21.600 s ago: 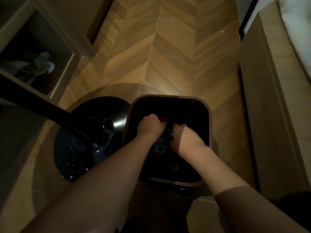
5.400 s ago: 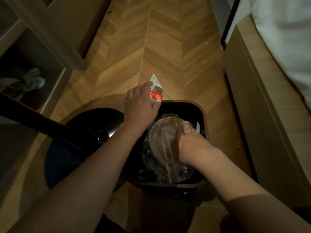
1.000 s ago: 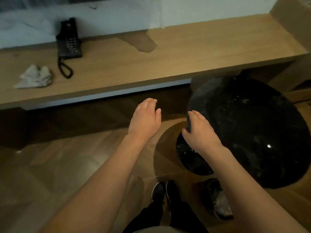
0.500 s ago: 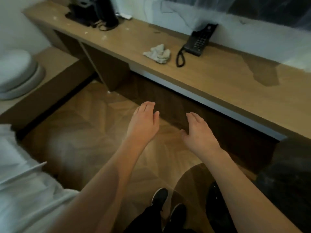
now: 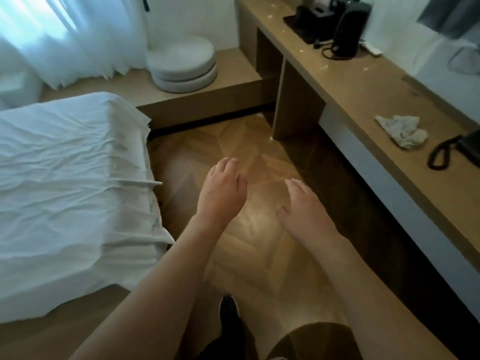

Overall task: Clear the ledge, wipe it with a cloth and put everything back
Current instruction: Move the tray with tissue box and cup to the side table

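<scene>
While your left hand (image 5: 220, 193) and right hand (image 5: 304, 209) hang relaxed and empty, the cloth (image 5: 401, 131) lies well apart on the ledge (image 5: 363, 100).

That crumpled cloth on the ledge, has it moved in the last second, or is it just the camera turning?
No. The crumpled cloth still lies on the ledge just beside the black phone's coiled cord, as before. Only the view has swung; neither hand touches it.

Both bare forearms extend from 6 o'clock toward 12 o'clock, backs of the hands up. Left hand (image 5: 220, 190): fingers together, relaxed, slightly bent downward, holding nothing. Right hand (image 5: 304, 209): at 3 o'clock of the left, apart from it, fingers straight, thumb spread toward 9 o'clock, holding nothing.
</scene>
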Available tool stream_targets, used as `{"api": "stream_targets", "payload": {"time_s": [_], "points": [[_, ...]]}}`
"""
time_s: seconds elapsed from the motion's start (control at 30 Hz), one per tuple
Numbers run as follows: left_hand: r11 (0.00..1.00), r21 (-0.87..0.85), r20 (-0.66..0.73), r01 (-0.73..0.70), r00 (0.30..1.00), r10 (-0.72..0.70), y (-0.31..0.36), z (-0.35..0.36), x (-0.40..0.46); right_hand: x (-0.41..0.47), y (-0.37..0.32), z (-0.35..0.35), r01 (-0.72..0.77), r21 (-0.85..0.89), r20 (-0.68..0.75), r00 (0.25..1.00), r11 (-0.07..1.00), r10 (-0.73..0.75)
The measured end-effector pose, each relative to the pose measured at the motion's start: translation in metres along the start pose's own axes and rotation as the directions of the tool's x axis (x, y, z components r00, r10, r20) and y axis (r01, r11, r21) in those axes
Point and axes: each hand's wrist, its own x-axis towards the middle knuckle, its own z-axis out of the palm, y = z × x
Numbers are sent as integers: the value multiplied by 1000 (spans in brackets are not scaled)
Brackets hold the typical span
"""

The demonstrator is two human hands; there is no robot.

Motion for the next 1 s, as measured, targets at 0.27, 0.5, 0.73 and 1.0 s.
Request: {"api": "stream_targets", "payload": {"time_s": [0.27, 0.5, 0.73, 1.0], "points": [[997, -35, -104, 71, 992, -74, -92, -56, 41, 53, -103, 24, 103, -59, 0, 995, 993, -103], [995, -30, -163, 91, 982, -95, -139, -87, 86, 98, -158, 28, 172, -105, -5, 985, 980, -173], [996, -7, -196, 92, 976, -91, -175, -98, 158, 177, -188, 35, 210, -79, -1, 978, 975, -210], [988, 27, -203, 154, 968, -146, -214, -100, 288, 325, -223, 27, 230, -37, 21, 973, 972, -230]]}}
